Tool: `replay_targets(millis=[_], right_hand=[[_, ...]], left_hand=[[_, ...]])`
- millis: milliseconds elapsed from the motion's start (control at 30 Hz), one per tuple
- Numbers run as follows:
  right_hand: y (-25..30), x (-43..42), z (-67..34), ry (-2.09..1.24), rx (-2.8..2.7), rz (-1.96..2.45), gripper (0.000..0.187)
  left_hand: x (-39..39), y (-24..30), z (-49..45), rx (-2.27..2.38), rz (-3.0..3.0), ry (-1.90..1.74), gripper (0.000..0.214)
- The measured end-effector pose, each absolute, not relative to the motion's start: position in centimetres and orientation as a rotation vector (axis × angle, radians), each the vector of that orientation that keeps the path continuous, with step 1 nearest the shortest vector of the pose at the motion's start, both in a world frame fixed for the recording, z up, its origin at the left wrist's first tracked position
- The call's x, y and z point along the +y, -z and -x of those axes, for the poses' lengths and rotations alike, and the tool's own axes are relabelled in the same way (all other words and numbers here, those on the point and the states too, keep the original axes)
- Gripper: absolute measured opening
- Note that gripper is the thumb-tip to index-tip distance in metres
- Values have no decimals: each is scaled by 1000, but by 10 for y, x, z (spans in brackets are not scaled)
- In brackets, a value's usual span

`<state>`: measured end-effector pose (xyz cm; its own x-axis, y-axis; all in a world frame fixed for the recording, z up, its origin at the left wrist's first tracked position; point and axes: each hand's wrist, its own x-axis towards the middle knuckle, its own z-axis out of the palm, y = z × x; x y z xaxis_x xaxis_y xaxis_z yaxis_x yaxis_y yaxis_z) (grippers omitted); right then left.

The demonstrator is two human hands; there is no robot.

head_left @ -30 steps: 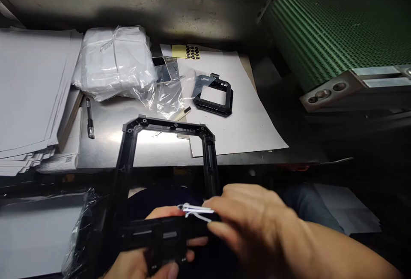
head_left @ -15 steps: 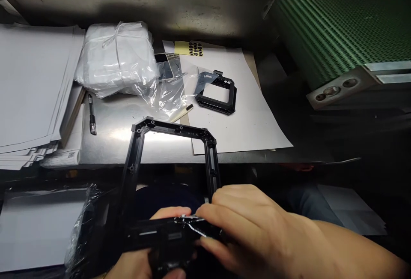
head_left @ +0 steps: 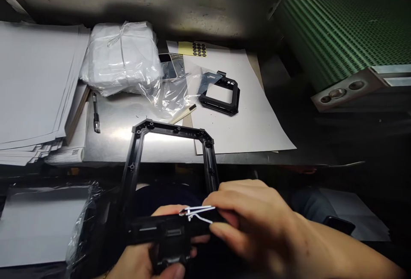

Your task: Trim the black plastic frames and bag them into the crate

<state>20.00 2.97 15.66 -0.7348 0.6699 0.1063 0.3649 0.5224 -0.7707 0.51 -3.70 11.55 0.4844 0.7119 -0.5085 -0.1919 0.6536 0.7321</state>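
black frame [head_left: 132,167]: it is up in the air, just this side of the table edge. Its long sides run from near to far, and its short near bar lies left to right in the hands.

left hand [head_left: 139,262]: it is under the near bar, curled shut around it and holding the frame up.

right hand [head_left: 257,223]: it comes in from the right and is the closer hand to the white wire loop.

right fingers [head_left: 231,199]: they curve over the wire, with the thumb [head_left: 221,234] just under it. (I cannot tell if they pinch it or only touch it.)

white wire loop [head_left: 197,211]: it sits on the near bar, right of the middle.

steel table [head_left: 112,137]: it is farther off and holds a smaller black frame [head_left: 218,106] on a white paper sheet [head_left: 257,133], beside a clear plastic bag [head_left: 173,94] and a pen [head_left: 95,116].
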Motion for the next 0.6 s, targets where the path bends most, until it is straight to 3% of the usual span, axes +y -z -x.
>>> replay_targets(millis=[533,600], right_hand=[[-154,21,-177,-523,-2628,742,21],[-156,20,-175,-584,-2577,699,23]], left_hand=[[-37,-107,-2,919,-652,-642,51],[-37,-104,-2,912,-626,-669,47]])
